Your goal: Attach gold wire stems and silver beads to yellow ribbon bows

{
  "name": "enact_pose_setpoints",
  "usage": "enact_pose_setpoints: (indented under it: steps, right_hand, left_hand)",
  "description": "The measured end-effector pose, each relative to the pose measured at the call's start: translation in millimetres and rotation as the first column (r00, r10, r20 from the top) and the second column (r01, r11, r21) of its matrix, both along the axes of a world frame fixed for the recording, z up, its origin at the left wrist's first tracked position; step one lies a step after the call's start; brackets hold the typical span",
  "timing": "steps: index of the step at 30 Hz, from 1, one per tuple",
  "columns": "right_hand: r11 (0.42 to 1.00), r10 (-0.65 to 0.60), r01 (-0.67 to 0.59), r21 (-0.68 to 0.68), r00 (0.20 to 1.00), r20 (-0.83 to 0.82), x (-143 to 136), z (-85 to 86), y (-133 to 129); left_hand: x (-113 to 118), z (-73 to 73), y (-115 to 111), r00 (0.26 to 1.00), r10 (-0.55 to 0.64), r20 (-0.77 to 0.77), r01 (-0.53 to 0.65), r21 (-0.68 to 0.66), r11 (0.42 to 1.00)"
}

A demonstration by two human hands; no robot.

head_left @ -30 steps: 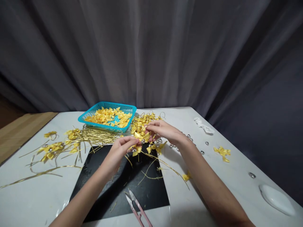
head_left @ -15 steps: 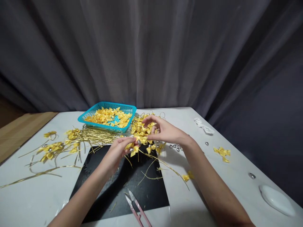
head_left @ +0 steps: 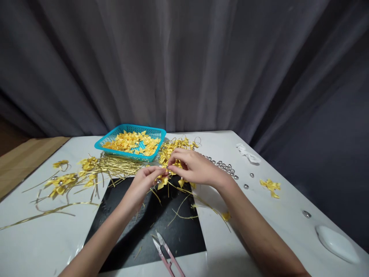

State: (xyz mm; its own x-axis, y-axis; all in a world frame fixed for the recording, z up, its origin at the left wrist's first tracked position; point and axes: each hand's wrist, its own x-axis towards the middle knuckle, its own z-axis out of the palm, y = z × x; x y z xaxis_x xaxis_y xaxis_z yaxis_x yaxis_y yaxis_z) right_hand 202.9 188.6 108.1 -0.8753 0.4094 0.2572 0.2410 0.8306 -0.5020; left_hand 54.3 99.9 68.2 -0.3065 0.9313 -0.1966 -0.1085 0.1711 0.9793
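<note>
Over the far part of the black mat (head_left: 121,238), my two hands meet at a yellow ribbon flower (head_left: 163,181) with a silver bead. My left hand (head_left: 144,182) pinches it between thumb and fingers. From the right, my right hand (head_left: 191,165) has its thumb and forefinger closed at the same flower; the fingertips hide what exactly they grip. Gold wire (head_left: 206,206) trails from below the hands toward the right. Behind my right hand lies a pile of yellow ribbon flowers (head_left: 178,144) with wire loops.
A blue basket (head_left: 99,145) of yellow ribbon pieces stands at the back, with gold wires (head_left: 118,164) before it. Pink-handled thread snips (head_left: 167,256) lie near the front. Silver beads (head_left: 226,167), a white crumpled piece (head_left: 248,153) and a white rounded object (head_left: 337,244) are on the right.
My right hand has moved left and its fingers have closed at the flower by my left hand, uncovering more silver beads. My left hand has hardly moved.
</note>
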Motion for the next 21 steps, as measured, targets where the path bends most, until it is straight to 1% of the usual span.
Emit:
enact_pose_setpoints:
  steps: [4, 10, 14, 21]
  right_hand:
    - [0.997, -0.028, 0.028, -0.065, 1.000, -0.005, -1.2, -1.5, 3.0]
    - [0.984, 0.025, -0.018, -0.175, 0.999, 0.042, 0.7, -3.0, 4.7]
    - [0.982, 0.000, 0.008, -0.188, 0.999, 0.040, 0.7, -2.8, 4.1]
    - [0.980, 0.020, -0.004, -0.201, 0.997, 0.079, 0.7, -2.4, 3.6]
  left_hand:
    - [1.9, 3.8, 0.7, 0.997, -0.030, -0.066, 0.032, 0.031, 0.999]
    - [1.1, 4.0, 0.3, 0.993, -0.026, -0.112, 0.036, 0.090, 0.995]
    - [-1.0, 3.2, -0.4, 0.992, -0.012, -0.128, 0.026, 0.107, 0.994]
    - [-4.2, -3.4, 0.2, 0.995, -0.030, -0.099, 0.039, 0.087, 0.995]
